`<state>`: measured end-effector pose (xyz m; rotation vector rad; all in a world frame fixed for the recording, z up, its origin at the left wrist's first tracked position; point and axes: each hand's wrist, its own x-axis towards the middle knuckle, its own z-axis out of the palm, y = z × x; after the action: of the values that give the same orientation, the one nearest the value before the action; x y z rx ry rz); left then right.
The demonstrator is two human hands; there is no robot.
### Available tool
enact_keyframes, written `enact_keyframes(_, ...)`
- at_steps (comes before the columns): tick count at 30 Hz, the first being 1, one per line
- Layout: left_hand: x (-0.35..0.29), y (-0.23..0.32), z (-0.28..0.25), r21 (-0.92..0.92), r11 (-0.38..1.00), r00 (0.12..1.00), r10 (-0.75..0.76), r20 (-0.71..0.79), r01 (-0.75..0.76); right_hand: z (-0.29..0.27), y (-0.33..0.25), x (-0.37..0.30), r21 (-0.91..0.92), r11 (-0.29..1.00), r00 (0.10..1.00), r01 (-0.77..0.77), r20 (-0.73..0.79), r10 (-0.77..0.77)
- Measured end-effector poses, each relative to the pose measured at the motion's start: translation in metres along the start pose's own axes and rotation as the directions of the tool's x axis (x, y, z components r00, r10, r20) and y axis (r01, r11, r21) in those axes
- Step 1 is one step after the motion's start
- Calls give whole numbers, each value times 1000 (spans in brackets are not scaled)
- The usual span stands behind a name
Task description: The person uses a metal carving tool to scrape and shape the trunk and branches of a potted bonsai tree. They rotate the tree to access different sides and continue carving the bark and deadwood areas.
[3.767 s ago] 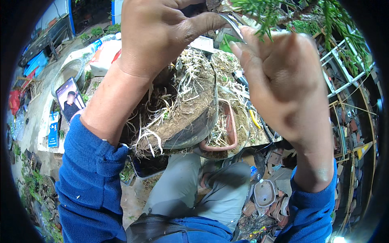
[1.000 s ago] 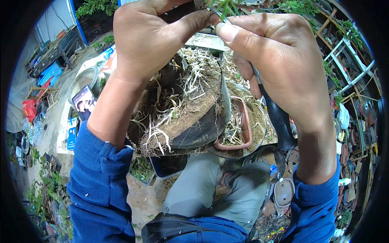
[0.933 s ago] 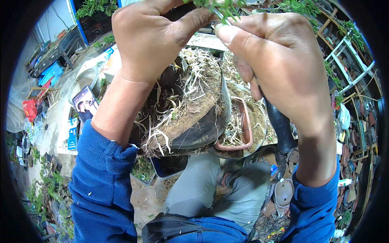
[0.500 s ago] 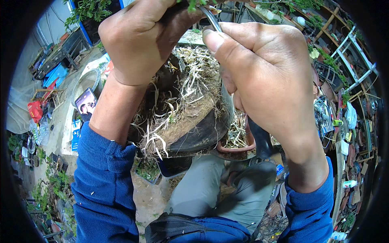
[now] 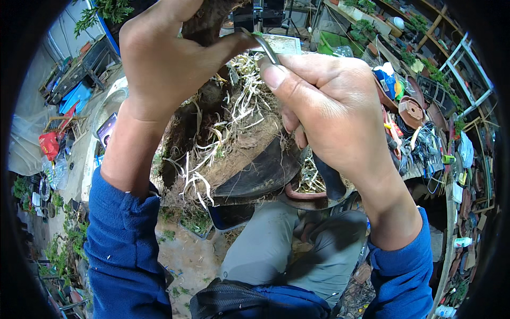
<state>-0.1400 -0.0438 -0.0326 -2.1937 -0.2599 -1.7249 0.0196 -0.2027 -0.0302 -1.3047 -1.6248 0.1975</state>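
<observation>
My left hand [image 5: 164, 58] is closed around a rough brown tree trunk [image 5: 210, 24] at the top, its thumb reaching right towards a steel tool. My right hand [image 5: 334, 101] grips that tool [image 5: 267, 49], which has a curved metal shank; a dark handle [image 5: 329, 178] shows below the hand. The tool's tip is by my left thumb, and whether it touches the trunk I cannot tell. Beneath my hands lies a soil-covered mass strewn with pale curled shavings [image 5: 249, 87], with a dark smooth curved side [image 5: 260, 170]. Green foliage [image 5: 103, 13] shows at upper left.
A reddish-brown rim [image 5: 305, 195] with shavings inside sits right of the mass. Hand tools [image 5: 406, 159] and a small brown pot [image 5: 411, 111] crowd the right side. A phone [image 5: 106, 129] stands at left. My legs [image 5: 260, 239] are below.
Both hands have shifted a little left, and my right hand is slightly lower with the tool. The trunk shows more beside my left hand, and foliage has left the top middle.
</observation>
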Motion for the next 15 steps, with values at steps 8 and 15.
enact_keyframes(8, 19, 12, 5, -422, 893, 987, -157, 36, 158, 7, 3, 12, -163, 963, 946, 217, -208, -248)
enact_keyframes(15, 26, 8, 12, -482, 859, 983, -184, 23, 172, 12, 16, 26, -379, 806, 787, 455, -252, -563)
